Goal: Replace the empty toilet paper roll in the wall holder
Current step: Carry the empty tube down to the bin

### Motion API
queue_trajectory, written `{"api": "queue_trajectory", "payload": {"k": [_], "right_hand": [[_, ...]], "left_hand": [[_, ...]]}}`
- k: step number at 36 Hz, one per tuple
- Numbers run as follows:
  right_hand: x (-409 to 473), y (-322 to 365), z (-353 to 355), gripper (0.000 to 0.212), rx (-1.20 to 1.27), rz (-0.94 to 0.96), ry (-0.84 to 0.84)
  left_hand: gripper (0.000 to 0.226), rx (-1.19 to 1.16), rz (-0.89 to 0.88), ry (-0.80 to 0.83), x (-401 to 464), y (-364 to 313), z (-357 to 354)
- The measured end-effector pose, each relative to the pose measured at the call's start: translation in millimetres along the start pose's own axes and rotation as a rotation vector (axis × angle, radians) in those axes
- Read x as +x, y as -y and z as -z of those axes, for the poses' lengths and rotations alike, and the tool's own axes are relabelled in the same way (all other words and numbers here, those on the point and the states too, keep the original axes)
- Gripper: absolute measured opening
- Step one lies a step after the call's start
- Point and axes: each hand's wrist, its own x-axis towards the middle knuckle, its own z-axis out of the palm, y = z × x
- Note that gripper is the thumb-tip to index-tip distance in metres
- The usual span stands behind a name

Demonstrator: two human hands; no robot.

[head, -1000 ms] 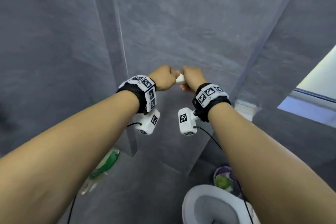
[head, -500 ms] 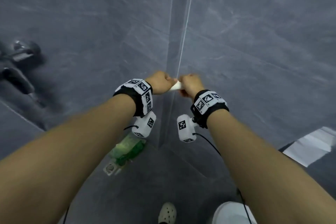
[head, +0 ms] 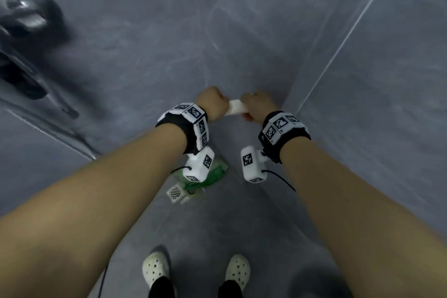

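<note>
My left hand (head: pixel 212 102) and my right hand (head: pixel 258 105) are both closed on the ends of a short white cylinder (head: pixel 236 107), held level between them at chest height in front of the grey tiled wall. Only its middle shows between the fists; it looks like a roll spindle or a small roll, and I cannot tell which. Both wrists carry black bands with white marker blocks. No wall holder or fresh toilet paper roll is visible in the head view.
A dark shower fitting (head: pixel 24 38) with a metal hose (head: pixel 48 134) hangs on the wall at left. On the floor lie a green plastic bag (head: pixel 212 174) and a square drain (head: pixel 175 192). My feet in white clogs (head: pixel 154 267) stand below.
The view has swung left: the toilet and the purple bin have left the frame, the shower fitting and my feet have come in. Both hands keep their grip on the white cylinder.
</note>
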Motion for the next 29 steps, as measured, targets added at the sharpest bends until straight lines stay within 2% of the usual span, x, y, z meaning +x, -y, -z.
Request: {"api": "queue_trajectory", "payload": {"k": [7, 10, 13, 14, 17, 20, 24, 25, 27, 29], "right_hand": [[47.8, -28.0, -65.1, 0.028, 0.051, -0.033, 0.036], [73.3, -44.6, -93.9, 0.021, 0.109, -0.046, -0.008], [104.6, -70.2, -127.3, 0.037, 0.09, -0.036, 0.0], [116.5, -82.7, -139.6, 0.037, 0.08, -0.031, 0.001], [152.8, -125.6, -174.4, 0.016, 0.073, -0.041, -0.063], [183.3, -168.8, -203.4, 0.025, 0.087, -0.031, -0.078], [220.1, -230.7, -245.5, 0.023, 0.116, -0.052, -0.085], [231.2, -247.5, -256.7, 0.029, 0.125, -0.057, -0.089], [248.2, -274.4, -274.0, 0.038, 0.111, -0.062, -0.069], [278.8, -312.0, -298.9, 0.037, 0.079, -0.073, -0.031]], "left_hand": [[0.041, 0.021, 0.057, -0.024, 43.8, 72.7, -14.9], [0.042, -0.001, 0.07, -0.064, 69.8, 103.7, -27.7], [0.044, -0.053, 0.086, -0.087, 92.3, 137.7, -45.3], [0.045, -0.068, 0.09, -0.088, 101.9, 152.1, -54.5], [0.046, -0.07, 0.103, -0.073, 130.6, 197.1, -83.6], [0.043, -0.069, 0.1, -0.062, 157.8, 241.5, -115.2], [0.04, -0.058, 0.086, -0.058, 190.7, 300.5, -171.0], [0.04, -0.057, 0.088, -0.058, 199.5, 314.8, -185.6], [0.036, -0.05, 0.086, -0.032, 213.5, 338.1, -207.3], [0.03, -0.055, 0.098, 0.008, 233.5, 368.1, -235.2]]}}
